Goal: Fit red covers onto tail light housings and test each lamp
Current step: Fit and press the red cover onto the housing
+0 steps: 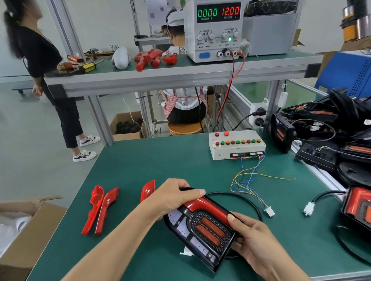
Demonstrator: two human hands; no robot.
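Red cover (204,206) on housing (199,234), both hands' grip pinching it; supply (215,27) reads 0.000 A, 12.00 V.

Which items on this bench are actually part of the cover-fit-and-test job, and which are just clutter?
In the job:
- tail light housing, held by left hand and right hand
- red cover on it
- spare red covers
- test box
- power supply

Lying about:
- cardboard box
- yellow tool
- white part

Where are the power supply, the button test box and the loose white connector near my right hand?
power supply (214,27), head view, front panel.
button test box (236,146), head view, top face.
white connector (270,211), head view, plug body.
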